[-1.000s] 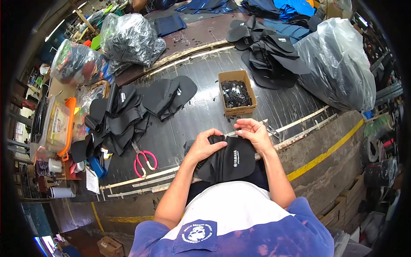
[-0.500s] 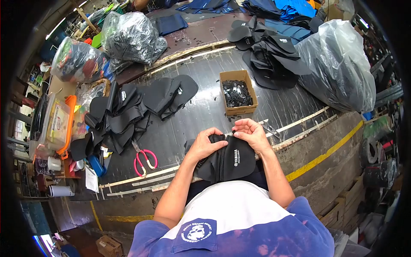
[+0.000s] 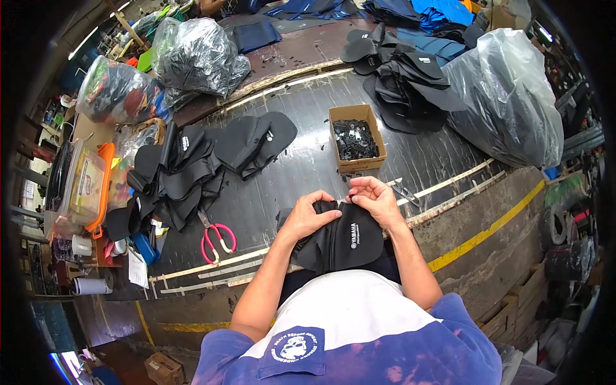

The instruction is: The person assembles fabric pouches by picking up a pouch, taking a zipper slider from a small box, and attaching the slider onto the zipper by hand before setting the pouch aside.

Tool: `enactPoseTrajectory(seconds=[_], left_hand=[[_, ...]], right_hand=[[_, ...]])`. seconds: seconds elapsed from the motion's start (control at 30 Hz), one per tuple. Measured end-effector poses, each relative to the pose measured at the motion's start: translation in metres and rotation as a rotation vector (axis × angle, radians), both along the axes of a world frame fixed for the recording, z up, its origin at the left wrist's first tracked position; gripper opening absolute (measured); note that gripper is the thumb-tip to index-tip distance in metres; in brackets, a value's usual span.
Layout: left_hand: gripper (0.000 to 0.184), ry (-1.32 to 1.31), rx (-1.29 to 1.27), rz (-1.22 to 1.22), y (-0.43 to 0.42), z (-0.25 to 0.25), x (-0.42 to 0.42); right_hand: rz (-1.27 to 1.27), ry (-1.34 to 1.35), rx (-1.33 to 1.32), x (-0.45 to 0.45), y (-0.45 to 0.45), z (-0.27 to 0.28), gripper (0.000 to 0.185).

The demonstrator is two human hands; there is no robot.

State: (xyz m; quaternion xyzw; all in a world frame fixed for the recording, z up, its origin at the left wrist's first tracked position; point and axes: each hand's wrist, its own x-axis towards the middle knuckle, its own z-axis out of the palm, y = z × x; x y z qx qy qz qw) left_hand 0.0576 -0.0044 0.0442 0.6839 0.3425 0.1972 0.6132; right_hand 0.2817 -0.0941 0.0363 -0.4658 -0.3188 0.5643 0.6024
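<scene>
A black fabric piece with white YAMAHA lettering [image 3: 356,247] lies at the table's near edge, against my body. My left hand [image 3: 313,217] pinches its upper edge between thumb and fingers, beside a dark seam or zipper strip. Close to its right, my right hand [image 3: 373,200] has thumb and index finger pressed together at the same edge, on a tiny dark thing too small to make out. Beyond my hands stands an open cardboard box [image 3: 359,165] holding small black parts.
Scissors with pink handles [image 3: 218,242] lie left of my hands. Black fabric pieces [image 3: 183,173] are piled at the left, and more [image 3: 410,86] at the back right. Plastic bags [image 3: 196,58] and a large clear one [image 3: 507,96] flank the table. Tweezers-like metal tool [image 3: 406,194] lies right.
My right thumb and index finger have come down slightly and closed at the fabric's upper edge. My left hand has kept its pinch almost unmoved.
</scene>
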Motion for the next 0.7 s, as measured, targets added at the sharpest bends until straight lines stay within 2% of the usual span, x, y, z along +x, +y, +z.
enactPoseTrajectory(seconds=[0.7], left_hand=[[0.030,0.014,-0.003,-0.002,0.0000,0.0020,-0.0001]], right_hand=[[0.041,-0.216,0.024,0.0018,0.0072,-0.0080,0.038]])
